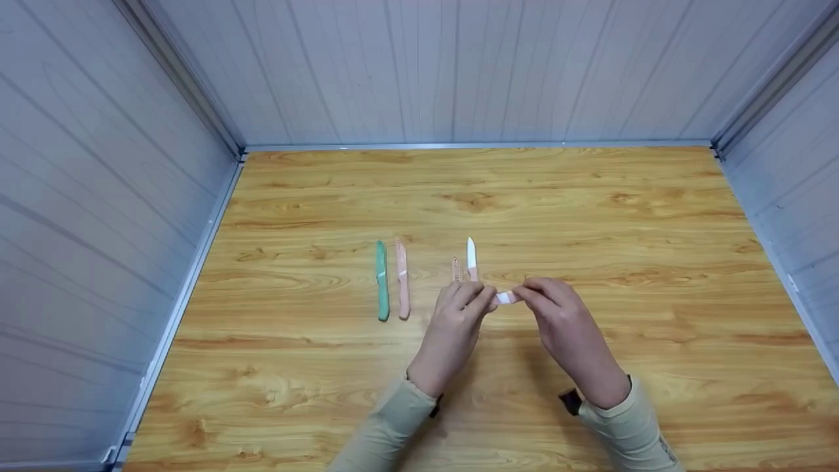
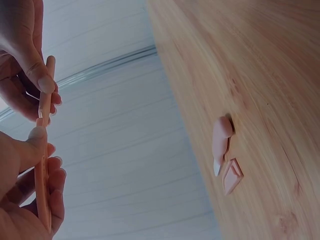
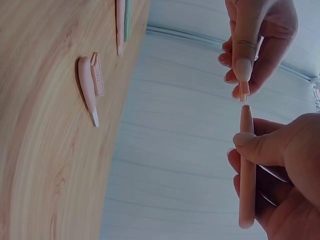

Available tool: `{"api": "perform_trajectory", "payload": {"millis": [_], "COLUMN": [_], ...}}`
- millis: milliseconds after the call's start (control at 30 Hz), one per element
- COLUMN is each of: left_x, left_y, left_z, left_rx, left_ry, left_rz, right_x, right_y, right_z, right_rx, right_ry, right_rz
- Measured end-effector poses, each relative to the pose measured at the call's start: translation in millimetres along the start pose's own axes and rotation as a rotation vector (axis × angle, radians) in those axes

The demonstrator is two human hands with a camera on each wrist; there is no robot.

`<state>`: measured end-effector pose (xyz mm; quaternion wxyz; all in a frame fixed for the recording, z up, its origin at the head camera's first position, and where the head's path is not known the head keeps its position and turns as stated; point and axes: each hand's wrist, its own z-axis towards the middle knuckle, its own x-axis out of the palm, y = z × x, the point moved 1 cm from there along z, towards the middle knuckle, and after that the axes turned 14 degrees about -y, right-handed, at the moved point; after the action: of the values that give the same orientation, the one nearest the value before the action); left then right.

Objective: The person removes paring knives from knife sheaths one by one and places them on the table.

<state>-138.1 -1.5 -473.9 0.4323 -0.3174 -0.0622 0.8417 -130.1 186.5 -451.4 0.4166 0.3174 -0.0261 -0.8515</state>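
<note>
In the head view my left hand [image 1: 455, 321] and right hand [image 1: 567, 321] face each other above the table, with a knife's white blade [image 1: 503, 297] showing between them. The right hand pinches the knife's pink handle [image 3: 247, 195], thumb on its side. A pink blade sheath [image 2: 42, 192] is gripped in the left hand, its mouth around part of the blade; the tip is hidden. Just beyond the left hand lie an uncovered pink-handled knife [image 1: 471, 253] and a loose pink sheath [image 1: 457, 269], side by side.
Left of the hands, a green sheathed knife [image 1: 383, 282] and a pink sheathed knife [image 1: 402, 282] lie parallel on the wood-grain table [image 1: 295, 387]. Pale panel walls [image 1: 419, 72] stand at the table's back and both sides.
</note>
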Motion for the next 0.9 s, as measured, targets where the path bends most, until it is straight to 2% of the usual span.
{"api": "perform_trajectory", "payload": {"millis": [900], "left_x": [-1.1], "left_y": [-1.2], "left_z": [0.6], "left_rx": [0.018], "left_ry": [0.006], "left_rz": [0.016], "right_x": [-3.0], "right_y": [-0.1], "right_z": [-1.6], "right_rx": [0.009], "right_ry": [-0.005], "right_rz": [-0.007]}}
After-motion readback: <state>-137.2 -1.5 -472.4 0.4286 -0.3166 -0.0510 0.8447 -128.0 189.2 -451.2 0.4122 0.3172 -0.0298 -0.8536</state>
